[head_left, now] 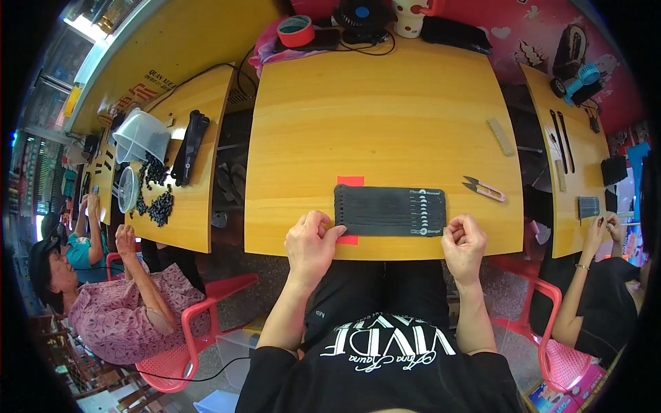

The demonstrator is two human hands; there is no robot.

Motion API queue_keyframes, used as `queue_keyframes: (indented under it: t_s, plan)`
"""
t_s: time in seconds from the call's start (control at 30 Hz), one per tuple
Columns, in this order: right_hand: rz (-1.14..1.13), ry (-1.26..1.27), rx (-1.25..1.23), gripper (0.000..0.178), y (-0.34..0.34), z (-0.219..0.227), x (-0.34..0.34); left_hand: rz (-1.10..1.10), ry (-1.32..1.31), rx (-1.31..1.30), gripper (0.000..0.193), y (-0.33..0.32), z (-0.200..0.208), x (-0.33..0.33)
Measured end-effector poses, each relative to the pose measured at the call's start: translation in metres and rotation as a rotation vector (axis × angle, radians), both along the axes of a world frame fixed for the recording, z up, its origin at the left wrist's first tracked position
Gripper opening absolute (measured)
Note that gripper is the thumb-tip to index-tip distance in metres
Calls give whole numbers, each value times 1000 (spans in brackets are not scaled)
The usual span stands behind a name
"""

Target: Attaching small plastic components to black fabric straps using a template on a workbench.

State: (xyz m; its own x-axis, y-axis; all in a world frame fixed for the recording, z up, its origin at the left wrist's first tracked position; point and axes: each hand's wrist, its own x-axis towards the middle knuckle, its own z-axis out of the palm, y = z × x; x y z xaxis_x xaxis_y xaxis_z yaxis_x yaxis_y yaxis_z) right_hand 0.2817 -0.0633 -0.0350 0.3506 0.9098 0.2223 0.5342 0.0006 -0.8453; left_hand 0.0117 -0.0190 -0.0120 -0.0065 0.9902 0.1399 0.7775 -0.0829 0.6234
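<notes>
A row of flat black straps [385, 212] lies overlapped across the near part of my table, with white print near their right ends. My left hand [310, 242] is closed at their lower left corner, thumb and fingertips on the end of the nearest strap. At the lower right corner my right hand [465, 246] is pinched, its fingertips at that strap's other end. Red tape [351, 181] shows beyond the straps' left end, and a second red piece [348, 240] shows beside my left thumb. Thread snips [485, 189] with pale pink handles lie right of the straps.
A beige bar [501, 137] lies near the right edge. Along the back stand a red tape roll [295, 31], a black fan [361, 22], a spotted cup [409, 19] and a black pouch [454, 34]. Co-workers sit at both side tables; the left one holds a tub [142, 135] and small black parts [160, 208].
</notes>
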Motion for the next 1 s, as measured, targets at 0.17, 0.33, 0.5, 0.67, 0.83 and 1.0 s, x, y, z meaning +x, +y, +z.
queue_keyframes:
  t_s: [0.17, 0.33, 0.5, 0.67, 0.83, 1.0]
  plan:
    - [28, 112, 11, 21, 1, -1, 6, 6, -157, -207, 23, 8, 2, -10]
    - [48, 139, 57, 21, 1, -8, 15, -79, -212, -263, 20, 18, -3, -21]
    - [56, 175, 56, 18, -1, -12, 16, -16, -176, -78, 20, 19, -6, -20]
    - [-107, -37, 294, 11, 5, -2, 2, -348, 246, 268, 64, 10, 32, 38]
    - [83, -574, 235, 25, 38, 21, -35, -524, 451, 137, 82, 30, 1, 51]
    - [-93, -818, 20, 31, 49, 7, -21, -478, 482, 53, 78, 48, -9, 47]
